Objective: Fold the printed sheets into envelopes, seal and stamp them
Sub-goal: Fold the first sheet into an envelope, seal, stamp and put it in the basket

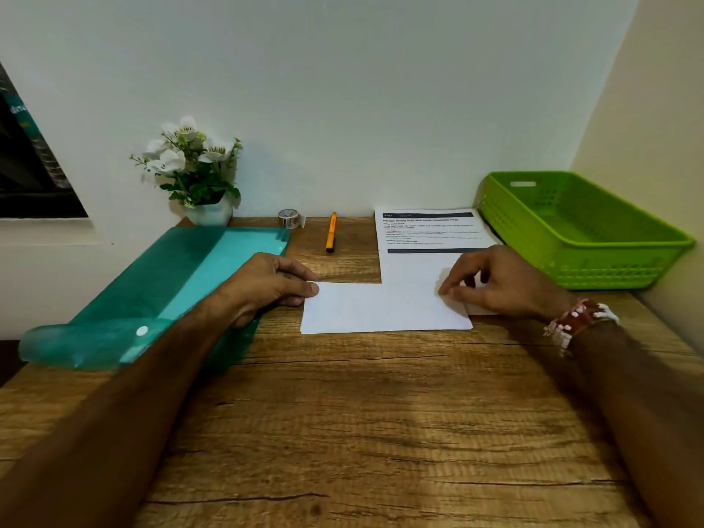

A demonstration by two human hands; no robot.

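Sheet (381, 308) — left hand (266, 285), right hand (499, 283) at ends

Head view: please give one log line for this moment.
left hand: pinches white sheet left edge | right hand: pinches its right part | printed sheet: partly underneath

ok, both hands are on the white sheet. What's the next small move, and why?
Probably run the right hand across the folded white sheet to sharpen its crease, with the left hand pinching the left edge to steady it. The sheet lies folded with no tape on it, and the tape roll sits out of hand by the wall, so sealing likely comes later.
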